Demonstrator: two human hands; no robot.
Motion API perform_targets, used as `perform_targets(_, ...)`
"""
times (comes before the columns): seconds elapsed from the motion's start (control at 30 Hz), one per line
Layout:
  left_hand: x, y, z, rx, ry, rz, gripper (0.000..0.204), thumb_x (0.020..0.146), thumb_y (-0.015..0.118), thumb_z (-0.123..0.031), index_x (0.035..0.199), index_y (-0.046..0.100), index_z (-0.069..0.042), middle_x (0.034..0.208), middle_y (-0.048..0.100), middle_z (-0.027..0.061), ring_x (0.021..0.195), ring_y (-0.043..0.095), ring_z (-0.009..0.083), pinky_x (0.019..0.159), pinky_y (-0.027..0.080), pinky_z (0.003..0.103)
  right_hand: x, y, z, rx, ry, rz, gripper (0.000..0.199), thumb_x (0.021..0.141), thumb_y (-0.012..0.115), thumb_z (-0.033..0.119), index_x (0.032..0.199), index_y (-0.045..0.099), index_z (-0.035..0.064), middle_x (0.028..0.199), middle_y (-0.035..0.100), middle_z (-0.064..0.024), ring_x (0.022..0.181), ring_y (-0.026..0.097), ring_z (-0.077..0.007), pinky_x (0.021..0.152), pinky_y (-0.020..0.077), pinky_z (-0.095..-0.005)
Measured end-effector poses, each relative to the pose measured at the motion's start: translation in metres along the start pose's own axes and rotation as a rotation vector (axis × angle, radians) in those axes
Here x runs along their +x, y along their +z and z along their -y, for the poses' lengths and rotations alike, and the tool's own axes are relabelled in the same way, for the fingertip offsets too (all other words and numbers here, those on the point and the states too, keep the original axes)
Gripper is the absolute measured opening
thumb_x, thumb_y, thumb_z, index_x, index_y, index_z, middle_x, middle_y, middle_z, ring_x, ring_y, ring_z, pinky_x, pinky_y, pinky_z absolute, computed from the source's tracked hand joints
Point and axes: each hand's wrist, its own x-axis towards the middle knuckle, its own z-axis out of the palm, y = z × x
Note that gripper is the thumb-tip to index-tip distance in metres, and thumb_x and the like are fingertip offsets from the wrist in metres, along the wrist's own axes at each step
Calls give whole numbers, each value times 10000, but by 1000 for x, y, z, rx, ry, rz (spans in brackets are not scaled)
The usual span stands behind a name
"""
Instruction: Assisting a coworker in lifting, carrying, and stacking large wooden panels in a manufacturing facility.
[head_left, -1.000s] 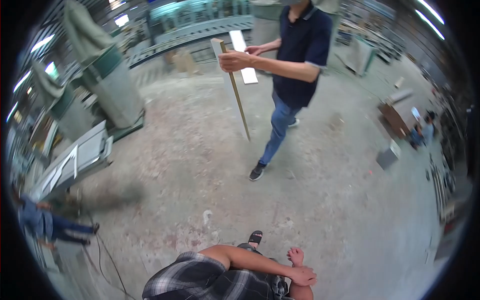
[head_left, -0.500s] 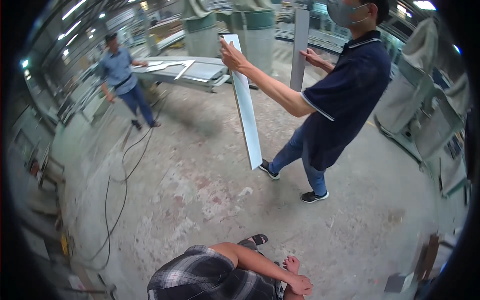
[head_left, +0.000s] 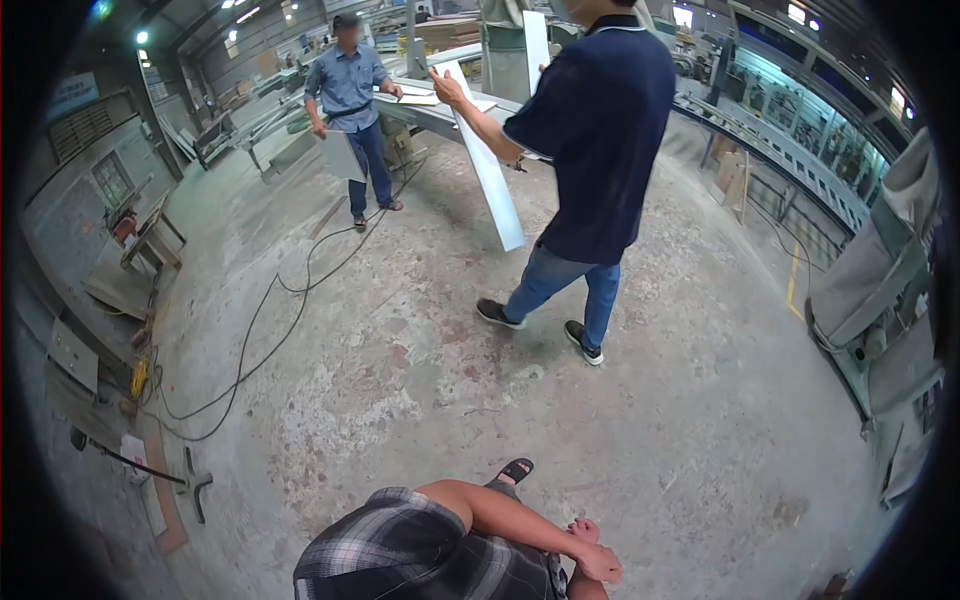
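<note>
My left arm reaches across my body from a plaid sleeve. At its end my left hand (head_left: 600, 563) lies closed over my right wrist. Beyond it shows my right hand (head_left: 583, 529), its fingers loosely curled and slightly apart, with nothing visible in them. Ahead of me a co-worker (head_left: 605, 130) in a dark polo shirt and jeans holds a long white board (head_left: 488, 175) tilted in one hand. A second white board (head_left: 537, 55) stands upright on that person's far side. None of these boards touches my hands.
At the far left another person (head_left: 347, 90) in a blue shirt holds a flat pale panel (head_left: 343, 157) beside a worktable (head_left: 425, 117). A black cable (head_left: 243, 376) snakes over the concrete floor. Machinery (head_left: 800, 140) lines the right; a wooden bench (head_left: 150, 235) stands left.
The view has swung right and the co-worker with the boards has moved farther off, back now more toward me. The person in blue now shows holding a panel. My hands stay together.
</note>
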Motion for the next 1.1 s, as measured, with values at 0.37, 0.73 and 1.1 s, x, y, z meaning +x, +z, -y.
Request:
perform_targets(0.37, -42, -70, 181, -138, -136, -563, 341, 775, 438, -359, 895, 555, -62, 856, 579, 153, 779, 555, 268, 666, 418, 368, -32, -35, 39, 93, 92, -49, 137, 722, 511, 58, 854, 529, 25, 664, 559, -92, 541, 564, -169, 411, 444, -270)
perform_targets(0.73, -238, 38, 357, -159, -1201, -1001, 355, 715, 406, -307, 806, 605, -27, 870, 570, 198, 811, 543, 360, 707, 436, 417, -53, -40, -9, 127, -27, -85, 106, 732, 490, 14, 814, 525, -43, 671, 562, -117, 564, 560, -185, 465, 457, -252)
perform_targets(1.1, -187, -6, 290, -727, -804, -1007, 210, 705, 506, -185, 576, 548, -25, 504, 499, 46, 440, 475, 140, 406, 385, 273, -13, -3, 24, -283, -5, -143, 168, 715, 575, 183, 832, 598, 63, 687, 591, -48, 571, 555, -96, 471, 451, -229)
